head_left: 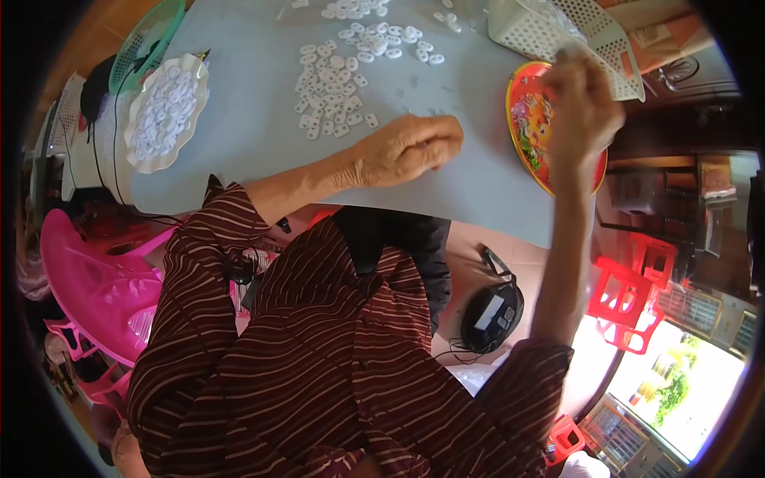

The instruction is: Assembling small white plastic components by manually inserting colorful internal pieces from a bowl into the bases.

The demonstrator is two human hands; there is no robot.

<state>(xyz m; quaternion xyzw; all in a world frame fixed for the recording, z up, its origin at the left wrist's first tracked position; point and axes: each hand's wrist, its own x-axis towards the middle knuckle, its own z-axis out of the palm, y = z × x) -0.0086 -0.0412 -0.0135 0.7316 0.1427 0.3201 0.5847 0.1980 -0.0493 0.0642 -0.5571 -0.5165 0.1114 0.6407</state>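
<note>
My left hand (414, 148) rests low over the table's near edge, fingers curled together. Whatever it may hold is hidden. Just beyond it lie a few small translucent pieces (437, 112). Blurred by motion, my right hand (586, 107) hangs over a round red tray (526, 73) with a yellow rim and colourful printed picture; its fingers are too smeared to read. Left of centre spreads a loose group of small white plastic pieces (328, 92) with holes, and more white pieces (374, 40) lie farther back.
A white scalloped dish (199, 84) full of white pieces stands at the left, beside a green mesh basket (163, 36). A white perforated basket (510, 32) sits at the back right. Below are a pink plastic chair (88, 279), red stools (620, 291) and a black bag (492, 319).
</note>
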